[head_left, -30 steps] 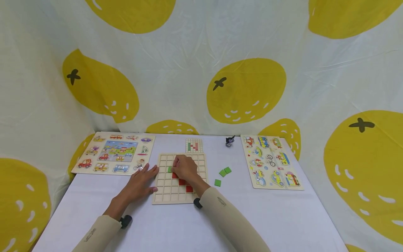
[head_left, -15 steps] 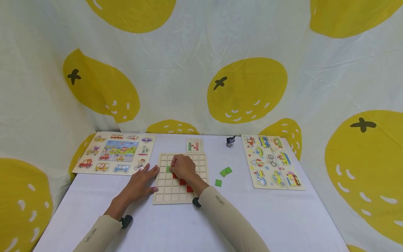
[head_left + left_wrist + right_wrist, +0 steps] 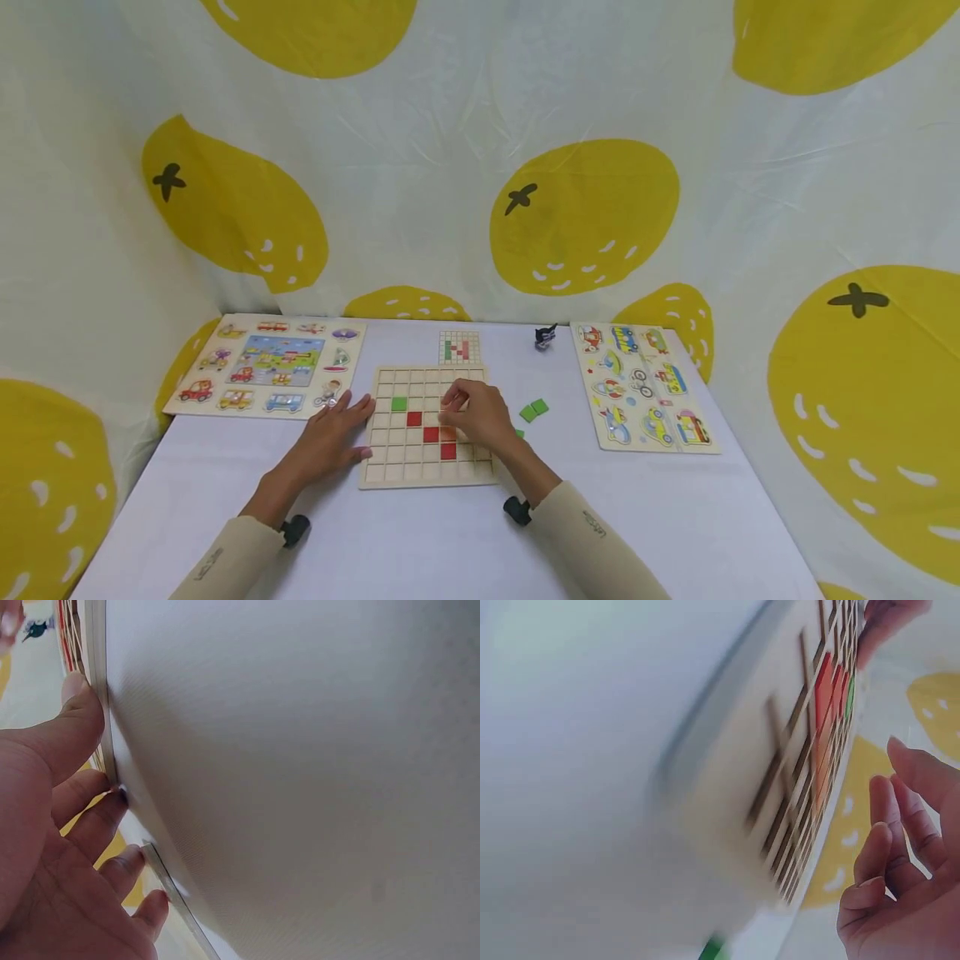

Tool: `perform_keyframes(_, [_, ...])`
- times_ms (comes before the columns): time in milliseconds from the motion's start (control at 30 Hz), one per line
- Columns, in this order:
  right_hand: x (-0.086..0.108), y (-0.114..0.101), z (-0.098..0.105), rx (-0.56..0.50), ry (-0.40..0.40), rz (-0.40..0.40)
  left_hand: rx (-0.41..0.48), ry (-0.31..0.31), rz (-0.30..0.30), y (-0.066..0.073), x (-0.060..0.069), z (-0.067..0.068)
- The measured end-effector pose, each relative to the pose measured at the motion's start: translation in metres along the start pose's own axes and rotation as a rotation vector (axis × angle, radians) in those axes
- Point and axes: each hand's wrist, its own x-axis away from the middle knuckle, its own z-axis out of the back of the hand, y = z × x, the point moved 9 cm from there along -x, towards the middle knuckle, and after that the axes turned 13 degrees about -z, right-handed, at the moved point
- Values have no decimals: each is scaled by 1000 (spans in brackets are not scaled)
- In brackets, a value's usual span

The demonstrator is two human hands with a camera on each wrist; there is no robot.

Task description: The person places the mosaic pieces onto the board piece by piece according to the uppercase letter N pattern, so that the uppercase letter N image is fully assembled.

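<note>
The wooden grid board (image 3: 387, 472) lies on the table with a green tile (image 3: 399, 404) in one cell and red tiles (image 3: 431, 434) in a diagonal below it. My left hand (image 3: 327, 440) rests at the board's left edge, fingers spread; in the left wrist view its thumb and fingers (image 3: 90, 825) touch the edge. Over the board's right half hovers my right hand (image 3: 483, 417), fingers loosely bent. The right wrist view shows that hand (image 3: 907, 855) with nothing between thumb and fingertips. Loose green tiles (image 3: 528, 413) lie right of the board, one partly hidden by the hand.
A small pattern card (image 3: 459, 347) lies behind the board. At the back stands a small dark figure (image 3: 545, 337). One picture puzzle (image 3: 281, 362) lies at the left, another (image 3: 645, 387) at the right. A lemon-print cloth (image 3: 420, 208) hangs behind the table.
My right hand has moved right, away from the green tile, which now lies uncovered in its cell. More of the red tiles shows. The left hand has stayed at the board's edge.
</note>
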Motion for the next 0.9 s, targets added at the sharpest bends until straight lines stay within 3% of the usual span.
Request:
perform_keyframes(233, [18, 39, 39, 50, 79, -39, 3, 4, 3, 0, 0, 2])
perform_keyframes(433, [30, 73, 61, 188, 169, -144, -1, 7, -5, 0, 1, 0])
perform_keyframes(600, [35, 89, 66, 274, 182, -225, -11, 26, -20, 0, 2, 2])
perform_keyframes(900, [31, 92, 60, 288, 167, -205, -9, 32, -31, 0, 2, 0])
